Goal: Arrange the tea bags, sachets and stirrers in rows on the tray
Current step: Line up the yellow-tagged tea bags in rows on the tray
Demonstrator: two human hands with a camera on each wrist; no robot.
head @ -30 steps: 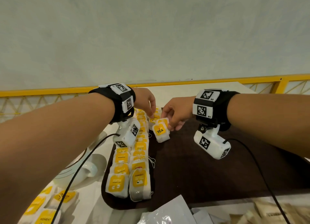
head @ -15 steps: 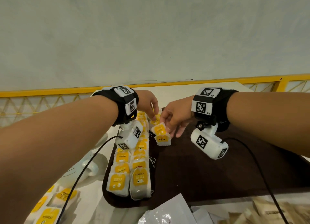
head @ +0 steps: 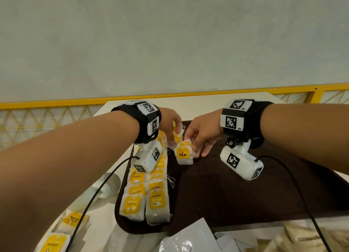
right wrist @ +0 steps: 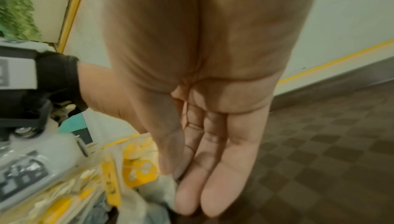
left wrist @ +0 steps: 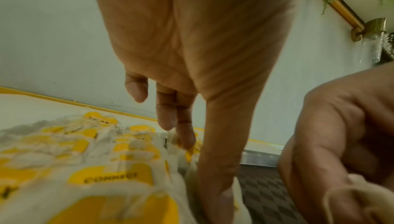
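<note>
Here, white tea bag (head: 184, 155), yellow "TEA" tag, pinched by right hand (head: 203, 133); left hand (head: 171, 122) pinches neighbouring bag (head: 177, 136).

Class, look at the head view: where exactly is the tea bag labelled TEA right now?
The TEA tea bag lies on the dark tray, at its far left part, just right of the two tea bag rows, with the right hand touching it.

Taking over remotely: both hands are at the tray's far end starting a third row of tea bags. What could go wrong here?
1. The right hand pinches a small stack of tea bags; the lower ones may slip out crooked.
2. The left hand works beside the finished rows; its wrist camera and cable could drag them askew.
</note>
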